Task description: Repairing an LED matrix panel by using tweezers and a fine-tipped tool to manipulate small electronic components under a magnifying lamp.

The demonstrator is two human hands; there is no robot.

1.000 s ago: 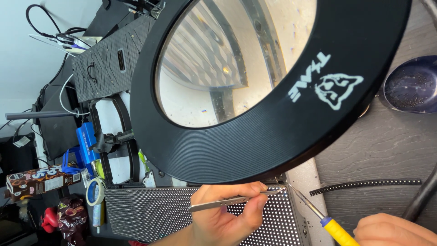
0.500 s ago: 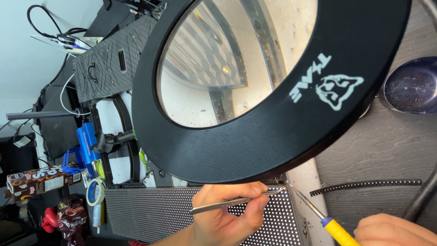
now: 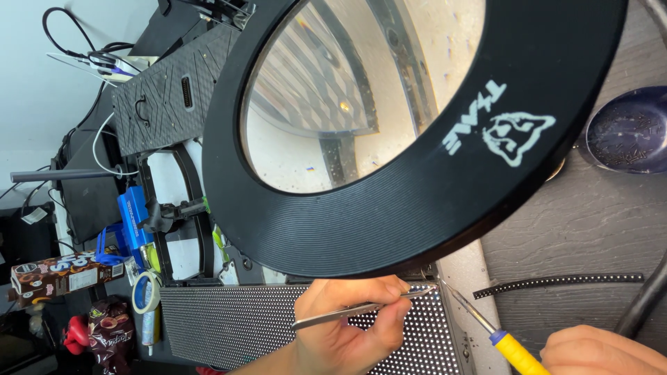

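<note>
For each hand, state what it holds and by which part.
Left hand: metal tweezers, pinched mid-length. Right hand: soldering iron, by its yellow handle, though the grip itself is cut off.

One tweezers (image 3: pixel 361 311), one soldering iron (image 3: pixel 497 333), one magnifier lamp (image 3: pixel 445 201), two hands (image 3: pixel 347 333).

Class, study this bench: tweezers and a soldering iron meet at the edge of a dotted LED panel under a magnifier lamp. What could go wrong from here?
1. The soldering iron tip sits close to the left hand gripping the tweezers; a slip might burn fingers.
2. The tip could touch neighbouring dots on the LED panel.
3. The magnifier lamp hangs low over the work and could be knocked.
</note>
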